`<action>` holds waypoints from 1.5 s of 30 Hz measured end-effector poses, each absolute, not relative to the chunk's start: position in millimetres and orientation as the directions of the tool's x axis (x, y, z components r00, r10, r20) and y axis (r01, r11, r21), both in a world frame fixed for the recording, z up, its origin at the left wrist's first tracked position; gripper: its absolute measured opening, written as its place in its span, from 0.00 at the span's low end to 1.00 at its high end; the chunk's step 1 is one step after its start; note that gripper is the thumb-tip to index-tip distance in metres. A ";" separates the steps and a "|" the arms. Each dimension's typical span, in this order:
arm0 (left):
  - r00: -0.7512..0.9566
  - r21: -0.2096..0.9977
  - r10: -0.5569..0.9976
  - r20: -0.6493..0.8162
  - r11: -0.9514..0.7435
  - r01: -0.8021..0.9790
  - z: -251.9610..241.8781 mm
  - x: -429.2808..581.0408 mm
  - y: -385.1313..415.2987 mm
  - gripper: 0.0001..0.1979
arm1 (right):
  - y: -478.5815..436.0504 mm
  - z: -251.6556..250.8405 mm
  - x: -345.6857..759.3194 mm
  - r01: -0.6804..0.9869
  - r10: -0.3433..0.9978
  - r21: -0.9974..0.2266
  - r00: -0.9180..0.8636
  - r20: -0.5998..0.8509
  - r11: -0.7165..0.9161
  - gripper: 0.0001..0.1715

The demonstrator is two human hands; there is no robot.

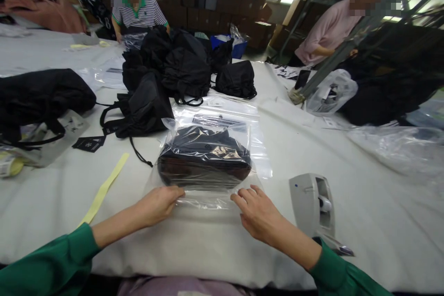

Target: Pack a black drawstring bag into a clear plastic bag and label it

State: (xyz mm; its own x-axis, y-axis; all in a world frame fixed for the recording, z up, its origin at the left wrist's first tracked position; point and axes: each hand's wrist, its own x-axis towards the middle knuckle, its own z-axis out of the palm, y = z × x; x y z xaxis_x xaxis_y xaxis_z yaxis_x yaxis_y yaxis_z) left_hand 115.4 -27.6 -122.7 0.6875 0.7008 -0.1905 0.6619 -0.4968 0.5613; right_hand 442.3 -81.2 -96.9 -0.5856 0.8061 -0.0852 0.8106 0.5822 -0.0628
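A clear plastic bag (208, 201) lies on the white-covered table with a black fabric bag (204, 148) inside it. My left hand (161, 203) pinches the near left edge of the plastic. At the near right edge, my right hand (258, 210) has its fingers closed on the same plastic. Between the two hands the near end of the plastic stretches flat. Under and behind the wrapped bag is a stack of flat clear bags (258, 134) with printing on them.
Several black drawstring bags (187, 64) are heaped beyond. A grey tape dispenser (314, 203) stands to the right, a yellow paper strip (107, 187) and black tags (89, 143) to the left. Two people work across the table, near a slanting metal post (328, 67).
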 end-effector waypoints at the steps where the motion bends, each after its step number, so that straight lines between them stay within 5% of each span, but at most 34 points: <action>1: 0.684 0.568 0.708 -0.174 -0.495 0.657 -118.5 112.8 -23.8 0.19 | -87.4 -93.8 444.9 0.814 0.813 0.012 -0.580 -0.060 0.581 0.26; 3: 0.671 0.575 0.729 -0.139 -0.492 0.654 -112.6 108.2 -18.6 0.17 | -97.0 -89.7 453.0 0.817 0.817 0.015 -0.577 0.008 0.577 0.23; 7: 0.605 0.521 0.796 -0.021 -0.508 0.686 -108.4 99.5 -19.7 0.15 | -96.8 -86.8 473.4 0.796 0.885 -0.387 -0.415 0.210 0.466 0.11; 10: 0.579 0.343 0.807 0.117 -0.580 0.739 -102.1 91.6 -24.5 0.13 | -83.9 -85.1 483.9 0.747 0.951 -0.591 -0.203 0.233 0.304 0.07; 15: 0.638 -0.026 0.662 0.393 -0.686 0.727 -85.1 82.3 -12.8 0.13 | -62.5 -81.6 486.8 0.690 0.971 -0.689 -0.092 0.220 0.221 0.16; 19: 0.695 0.126 0.619 0.366 -0.773 0.622 -80.9 81.1 13.9 0.10 | -47.0 -88.7 482.9 0.587 0.967 -0.779 -0.019 0.256 0.218 0.16; 22: 0.649 0.326 0.681 0.339 -0.732 0.598 -84.3 79.6 31.4 0.13 | -35.2 -104.2 479.3 0.520 0.949 -0.817 0.038 0.314 0.249 0.15; 26: 0.551 0.436 0.752 0.361 -0.659 0.613 -88.7 76.6 44.0 0.15 | -25.8 -126.3 475.3 0.430 0.929 -0.865 0.133 0.345 0.259 0.12; 28: 0.509 0.383 0.762 0.400 -0.643 0.663 -87.6 78.2 42.5 0.13 | -24.7 -132.3 473.7 0.382 0.925 -0.888 0.169 0.341 0.258 0.11; 31: 0.428 0.142 0.724 0.540 -0.580 0.802 -82.0 91.1 24.2 0.06 | -25.6 -133.7 470.7 0.389 0.922 -0.887 0.184 0.339 0.249 0.10; 34: 0.422 -0.005 0.643 0.640 -0.545 0.838 -79.8 119.4 -6.1 0.19 | -27.0 -130.8 466.6 0.430 0.910 -0.869 0.208 0.359 0.244 0.09; 38: 0.601 -0.050 0.545 0.584 -0.715 0.697 -92.6 164.4 -16.4 0.30 | -30.2 -130.4 462.7 0.469 0.894 -0.850 0.233 0.382 0.241 0.09; 45: 0.691 0.026 0.451 0.565 -0.846 0.532 -114.8 182.2 45.4 0.08 | -42.8 -143.2 474.9 0.515 0.894 -0.842 0.286 0.344 0.159 0.13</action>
State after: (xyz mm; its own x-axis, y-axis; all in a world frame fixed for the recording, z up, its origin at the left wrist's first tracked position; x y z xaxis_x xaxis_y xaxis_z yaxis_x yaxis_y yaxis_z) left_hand 182.2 45.4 -114.8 0.6908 0.4512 0.5650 0.5318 -0.8465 0.0259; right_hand 474.9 -42.8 -143.2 0.2864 0.8941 0.3443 0.5148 0.1595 -0.8423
